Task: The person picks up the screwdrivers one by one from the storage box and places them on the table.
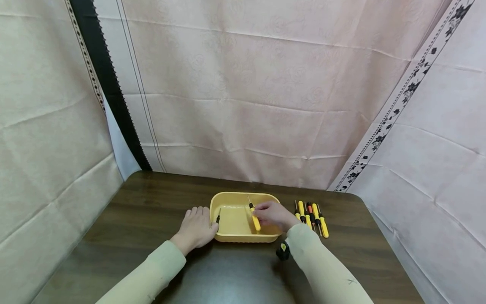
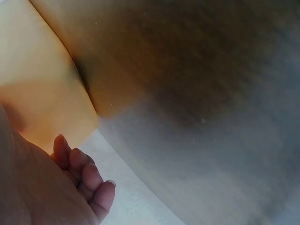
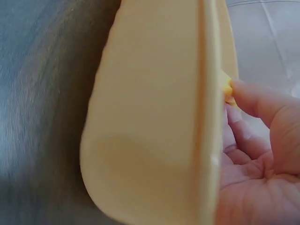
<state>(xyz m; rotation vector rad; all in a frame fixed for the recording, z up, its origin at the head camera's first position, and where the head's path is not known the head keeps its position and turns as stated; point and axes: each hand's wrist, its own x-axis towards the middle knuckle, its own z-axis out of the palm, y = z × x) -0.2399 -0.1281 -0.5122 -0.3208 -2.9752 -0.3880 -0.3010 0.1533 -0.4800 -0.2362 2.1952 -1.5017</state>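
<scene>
A pale yellow plastic tray (image 1: 247,238) stands on the table. My right hand (image 1: 274,214) pinches a yellow-handled screwdriver (image 1: 256,220) over the tray's right part, its thin shaft pointing up and away. In the right wrist view, the thumb presses the handle end (image 3: 227,89), while the tray wall (image 3: 150,93) hides the rest. Against the tray's left side lies my left hand (image 1: 197,226), thumb at the rim; its fingers (image 2: 91,176) look relaxed in the left wrist view. Close to that thumb, a thin tool with a black part (image 1: 218,218) leans at the inner left wall, partly hidden.
Right of the tray, several screwdrivers (image 1: 308,213) lie side by side, mostly yellow-handled, one red and black. A black device (image 1: 282,251) is at the right wrist. The dark wooden table (image 1: 159,211) ends at hanging cloth (image 1: 243,126) behind and at both sides.
</scene>
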